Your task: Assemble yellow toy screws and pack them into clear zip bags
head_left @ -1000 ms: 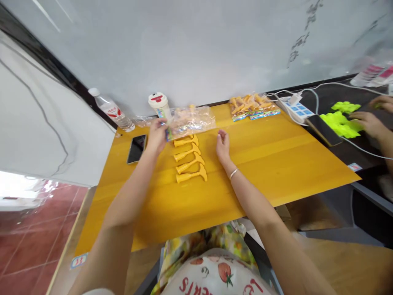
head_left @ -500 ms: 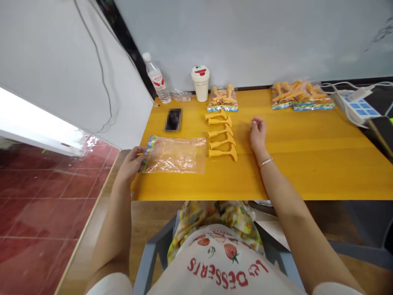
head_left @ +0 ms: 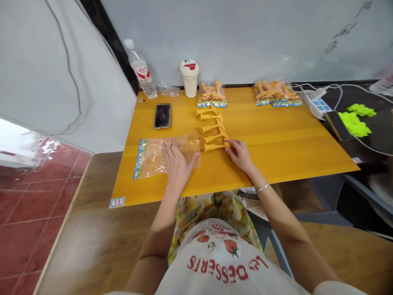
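Observation:
My left hand [head_left: 177,163] lies flat, fingers spread, on a clear plastic bag [head_left: 153,157] with a coloured edge, pressing it to the yellow table [head_left: 276,139]. The bag's open end faces right, toward a column of several orange plastic toy pieces [head_left: 211,127]. My right hand [head_left: 241,153] touches the nearest orange piece [head_left: 215,146] at its right end, with the fingers curled around it; that piece points into the bag's mouth.
At the back stand a water bottle [head_left: 140,73], a white cup with a lid [head_left: 189,78], and two filled bags of orange pieces [head_left: 211,95] [head_left: 276,93]. A phone [head_left: 162,115] lies face up. A power strip [head_left: 316,104] and green toys [head_left: 356,123] sit on the right.
My left hand moved from the bag's left end to lie flat on its middle, close to the orange pieces. My right hand came down from beside the column to the nearest piece.

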### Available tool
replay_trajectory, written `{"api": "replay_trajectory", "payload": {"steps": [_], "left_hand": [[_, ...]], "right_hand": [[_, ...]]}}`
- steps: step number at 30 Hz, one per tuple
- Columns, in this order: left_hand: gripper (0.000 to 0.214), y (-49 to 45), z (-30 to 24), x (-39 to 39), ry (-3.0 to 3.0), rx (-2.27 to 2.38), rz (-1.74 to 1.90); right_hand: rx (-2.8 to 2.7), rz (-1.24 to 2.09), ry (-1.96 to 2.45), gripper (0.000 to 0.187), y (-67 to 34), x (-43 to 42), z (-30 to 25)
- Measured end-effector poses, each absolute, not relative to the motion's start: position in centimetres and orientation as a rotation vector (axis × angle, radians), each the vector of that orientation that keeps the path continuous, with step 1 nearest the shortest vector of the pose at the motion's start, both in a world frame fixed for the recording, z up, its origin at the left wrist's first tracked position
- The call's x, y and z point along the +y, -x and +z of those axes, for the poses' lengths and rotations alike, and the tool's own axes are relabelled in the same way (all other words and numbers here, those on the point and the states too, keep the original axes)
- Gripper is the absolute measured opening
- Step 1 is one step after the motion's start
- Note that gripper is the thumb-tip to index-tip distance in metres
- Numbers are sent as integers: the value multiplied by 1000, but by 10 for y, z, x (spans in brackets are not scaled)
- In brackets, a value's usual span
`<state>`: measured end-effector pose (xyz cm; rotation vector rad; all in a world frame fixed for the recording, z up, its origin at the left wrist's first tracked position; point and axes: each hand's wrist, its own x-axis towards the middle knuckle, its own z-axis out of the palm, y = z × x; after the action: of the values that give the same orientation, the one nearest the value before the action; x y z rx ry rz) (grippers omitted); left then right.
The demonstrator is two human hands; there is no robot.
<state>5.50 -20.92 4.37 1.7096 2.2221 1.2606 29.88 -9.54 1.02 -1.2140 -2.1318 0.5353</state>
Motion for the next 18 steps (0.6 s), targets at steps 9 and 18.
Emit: {"api": "replay_trajectory", "payload": {"steps": [9, 18], "left_hand": [[20, -44, 38, -221, -1735, 2223, 1292], [37, -45, 47, -229, -1688, 2190, 1375]], "right_hand": [[-2260, 397, 1354, 39, -294, -92, 13], [-1757, 344, 1334, 42, -353, -57, 63]]}}
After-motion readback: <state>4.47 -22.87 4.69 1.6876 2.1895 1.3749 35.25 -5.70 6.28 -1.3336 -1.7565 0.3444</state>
